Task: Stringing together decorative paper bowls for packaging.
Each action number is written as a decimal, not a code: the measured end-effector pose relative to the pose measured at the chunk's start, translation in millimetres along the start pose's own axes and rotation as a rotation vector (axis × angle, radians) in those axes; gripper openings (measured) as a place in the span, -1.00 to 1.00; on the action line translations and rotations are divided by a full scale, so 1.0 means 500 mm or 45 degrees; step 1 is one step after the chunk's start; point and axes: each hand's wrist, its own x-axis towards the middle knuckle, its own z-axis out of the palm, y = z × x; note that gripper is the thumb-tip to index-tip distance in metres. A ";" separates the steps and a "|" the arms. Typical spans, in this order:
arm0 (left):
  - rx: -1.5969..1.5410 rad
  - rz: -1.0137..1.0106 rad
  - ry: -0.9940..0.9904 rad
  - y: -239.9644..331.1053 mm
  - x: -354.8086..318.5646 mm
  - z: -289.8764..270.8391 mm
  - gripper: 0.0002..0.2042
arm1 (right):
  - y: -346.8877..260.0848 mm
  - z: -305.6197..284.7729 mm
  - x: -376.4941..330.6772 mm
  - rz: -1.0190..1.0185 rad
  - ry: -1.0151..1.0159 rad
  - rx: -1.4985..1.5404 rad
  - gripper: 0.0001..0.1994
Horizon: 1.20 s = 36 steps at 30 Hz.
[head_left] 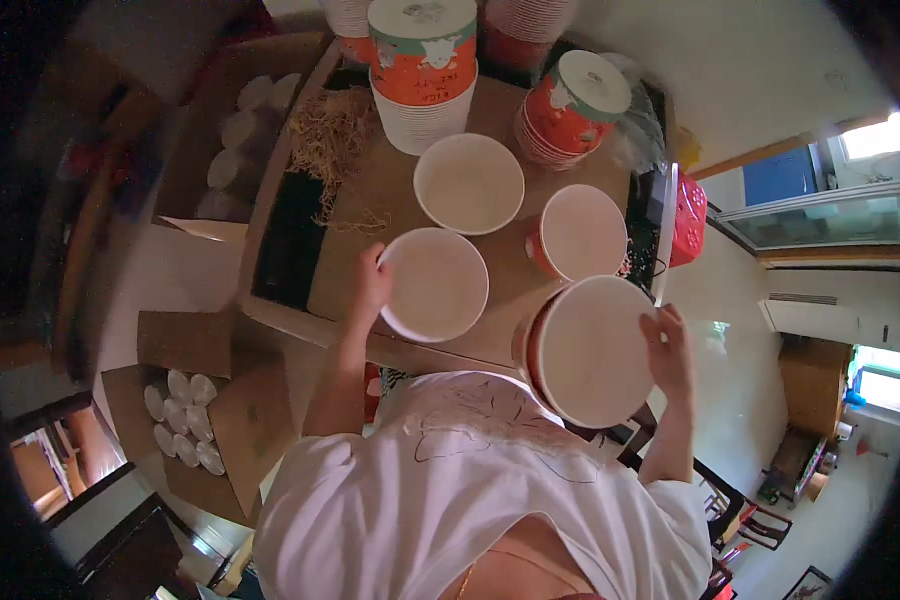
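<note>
My left hand grips the left rim of a white-lined paper bucket, which stands by the table's near edge. At the right, my right hand is closed on the rim of a larger-looking paper bucket with a red and white outside. That one is tilted with its white inside facing up, close to my shirt. Just beyond them are two more open paper buckets, one in the middle and one with a red outside to the right. The insides that show hold nothing I can make out.
Upside-down stacks of red, green and white buckets stand at the back, one centre and one right. Shredded straw-coloured filler lies at the left. A cardboard box with several white cups is at lower left; a red basket is right.
</note>
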 end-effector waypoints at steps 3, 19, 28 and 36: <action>0.119 0.034 0.028 0.034 0.029 -0.001 -0.76 | 0.085 0.095 0.004 0.369 0.031 0.500 -0.83; -0.226 -0.090 -0.127 0.089 0.036 -0.052 -0.75 | 0.061 0.121 0.040 0.181 -0.093 0.159 -0.78; -0.093 0.197 0.032 0.112 0.066 -0.095 -0.83 | 0.139 -0.163 0.038 0.398 0.509 0.367 -0.83; 0.284 0.073 0.163 -0.061 0.155 -0.052 -0.84 | 0.489 -0.035 0.018 0.589 0.227 0.896 -0.90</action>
